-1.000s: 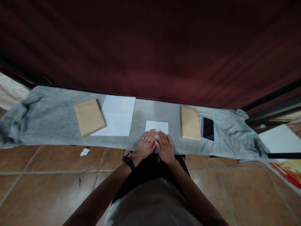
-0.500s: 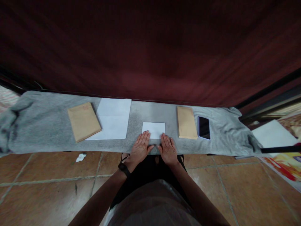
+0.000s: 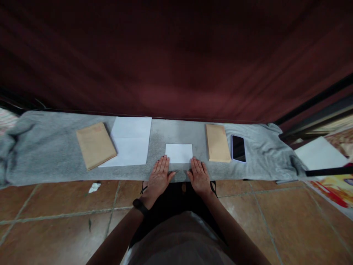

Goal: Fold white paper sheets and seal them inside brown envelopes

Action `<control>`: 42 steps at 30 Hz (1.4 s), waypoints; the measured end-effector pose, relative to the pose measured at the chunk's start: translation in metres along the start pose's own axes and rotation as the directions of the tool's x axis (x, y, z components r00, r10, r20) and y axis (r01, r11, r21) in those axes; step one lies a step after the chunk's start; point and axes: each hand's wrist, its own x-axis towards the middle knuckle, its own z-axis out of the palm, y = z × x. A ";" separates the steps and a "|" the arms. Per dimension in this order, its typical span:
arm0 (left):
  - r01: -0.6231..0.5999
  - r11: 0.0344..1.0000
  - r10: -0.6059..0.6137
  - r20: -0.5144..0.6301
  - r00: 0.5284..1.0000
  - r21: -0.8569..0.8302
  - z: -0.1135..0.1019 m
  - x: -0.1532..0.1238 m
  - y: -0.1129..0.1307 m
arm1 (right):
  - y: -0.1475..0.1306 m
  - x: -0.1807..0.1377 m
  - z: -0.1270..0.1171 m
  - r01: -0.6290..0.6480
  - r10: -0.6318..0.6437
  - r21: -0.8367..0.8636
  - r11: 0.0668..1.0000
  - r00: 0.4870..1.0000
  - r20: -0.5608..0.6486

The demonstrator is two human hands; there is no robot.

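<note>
A small white rectangle of paper, probably folded, lies flat on the grey cloth in front of me. My left hand rests palm down at its lower left corner, fingers stretched out and the thumb apart. At the lower right corner lies my right hand, also flat with fingers extended. Both sets of fingertips are at the paper's edges; whether they press on it I cannot tell. Neither hand grips anything.
Left of me, a stack of brown envelopes overlaps larger white sheets. To the right lie more brown envelopes and a phone. Grey cloth covers the narrow surface, with a dark red panel behind.
My left hand has slid left and slightly down, off the paper's lower edge to its corner. My right hand has shifted slightly outward. The white paper stays put.
</note>
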 end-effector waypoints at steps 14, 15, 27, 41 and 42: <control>-0.081 0.996 0.081 0.017 0.997 -0.033 -0.004 0.003 0.024 | -0.027 0.011 -0.005 0.071 -0.077 0.089 0.993 0.995 0.068; -0.102 0.994 0.103 0.031 0.994 -0.041 -0.004 0.003 0.027 | -0.028 0.011 -0.004 0.075 -0.082 0.095 0.993 0.994 0.073; -0.036 0.999 0.037 0.024 0.999 -0.028 0.001 -0.001 0.025 | -0.012 0.000 -0.007 0.034 -0.037 0.072 0.997 0.998 0.042; -0.029 0.995 0.032 0.033 0.999 -0.092 0.010 0.045 0.044 | -0.007 -0.002 -0.006 0.024 -0.028 0.078 0.997 0.999 0.041; -0.020 0.996 0.023 0.030 0.999 -0.091 0.012 0.048 0.042 | -0.007 -0.002 -0.006 0.023 -0.026 0.078 0.997 0.999 0.042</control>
